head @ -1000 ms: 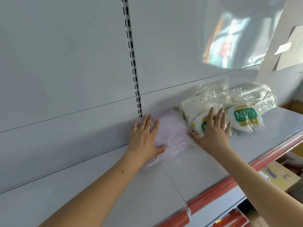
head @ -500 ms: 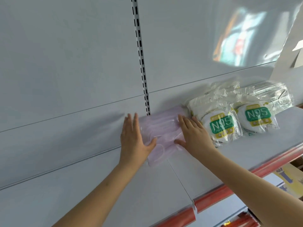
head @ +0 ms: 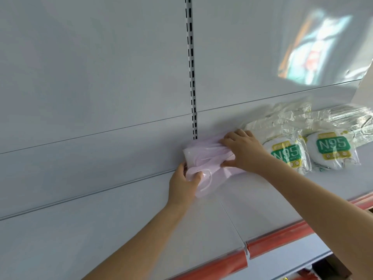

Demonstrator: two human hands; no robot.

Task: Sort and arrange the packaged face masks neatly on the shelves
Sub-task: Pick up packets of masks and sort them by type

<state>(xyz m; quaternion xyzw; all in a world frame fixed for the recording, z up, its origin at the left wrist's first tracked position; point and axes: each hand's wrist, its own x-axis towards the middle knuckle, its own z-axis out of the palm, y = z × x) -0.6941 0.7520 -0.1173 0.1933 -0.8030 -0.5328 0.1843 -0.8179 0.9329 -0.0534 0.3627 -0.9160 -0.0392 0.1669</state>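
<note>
Pink mask pack (head: 203, 158), just left of two placed N95 packs (head: 286, 156), remains unsettled: left hand (head: 182, 185) and right hand (head: 245, 151) fingers clamp it.

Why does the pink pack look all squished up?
The pink mask pack is bunched and tilted against the shelf's back wall, gripped by the left hand and the right hand. The two N95 packs beside it lie flat, though their loose plastic is crumpled behind them.
</note>
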